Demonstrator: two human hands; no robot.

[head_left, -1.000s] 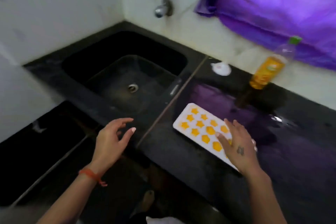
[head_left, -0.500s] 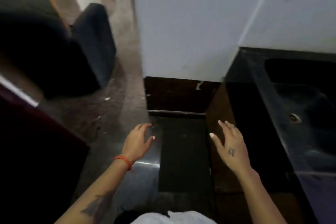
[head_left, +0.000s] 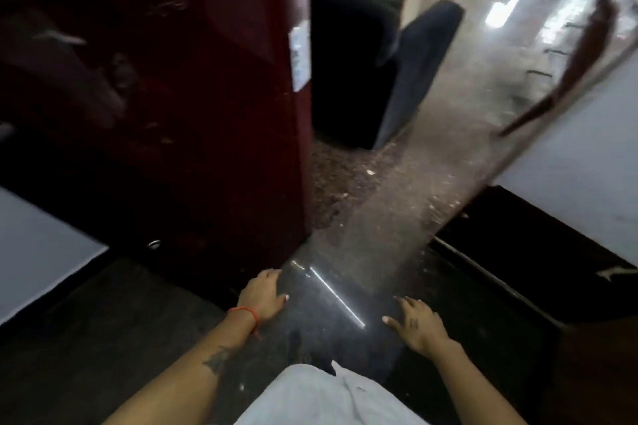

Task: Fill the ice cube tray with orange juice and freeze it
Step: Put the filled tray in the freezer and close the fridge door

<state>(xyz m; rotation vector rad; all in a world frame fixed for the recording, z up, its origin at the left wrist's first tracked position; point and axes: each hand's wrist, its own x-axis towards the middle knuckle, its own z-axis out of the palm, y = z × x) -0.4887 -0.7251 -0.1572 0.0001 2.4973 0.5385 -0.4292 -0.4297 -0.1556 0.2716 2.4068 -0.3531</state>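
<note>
Neither the ice cube tray nor the juice bottle is in view. A dark red refrigerator point(head_left: 193, 107) with a white sticker on its front edge fills the upper left. My left hand point(head_left: 262, 297) hangs low in front of me, fingers relaxed, holding nothing, just short of the refrigerator's lower corner. My right hand point(head_left: 416, 324) is out to the right at the same height, fingers spread and empty. Both hands are above the dark polished floor point(head_left: 345, 304).
A black upholstered seat point(head_left: 407, 79) stands behind the refrigerator. A white wall with a dark base point(head_left: 569, 203) runs along the right, and a white surface point(head_left: 38, 245) lies at the left. A speckled floor passage point(head_left: 397, 190) leads away between them.
The view has swung left from the counter with the filled tray and sink to the refrigerator. Both hands stay empty and have dropped lower in the view.
</note>
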